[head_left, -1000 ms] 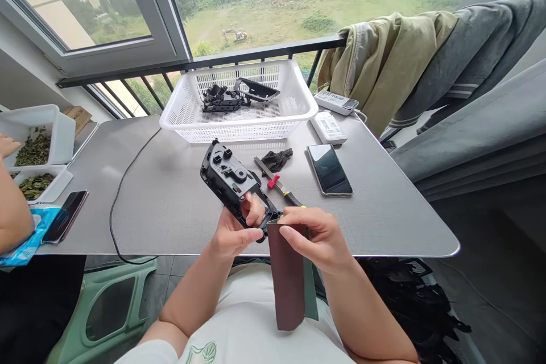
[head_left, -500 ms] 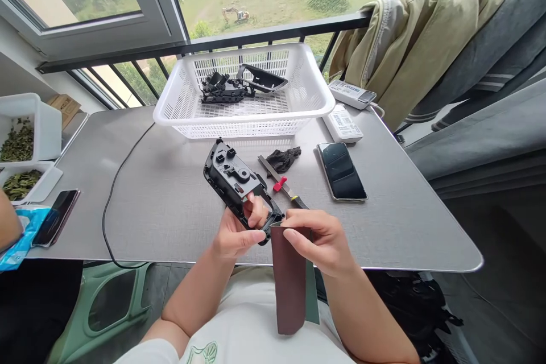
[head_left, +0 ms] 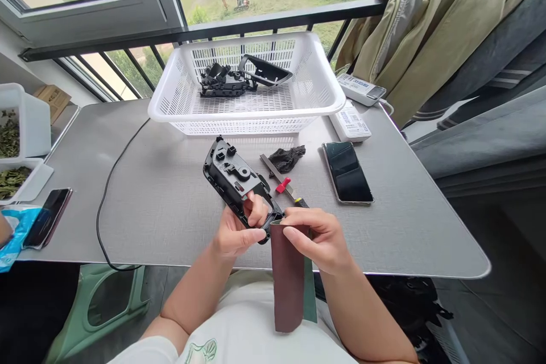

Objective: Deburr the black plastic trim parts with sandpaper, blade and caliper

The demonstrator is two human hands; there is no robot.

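My left hand grips a black plastic housing by its near end. The part is tilted, with clips, posts and an open slot showing, and some of my fingers curl through that opening. Between thumb and fingers of my right hand is a strip of sandpaper, folded over, brown outside with a green side behind. Its upper edge meets the near end of the housing; the exact contact is hidden by my fingers. Just beyond lies a flat metal file with a red piece on it, beside a crumpled black cloth.
A white plastic basket at the back holds more black plastic parts. To the right lie a phone and white boxes. A black cable, another phone and tubs of dried leaves are left.
The camera view has shifted slightly. Both hands keep their holds on the housing and the sandpaper, with hardly any visible movement between them.
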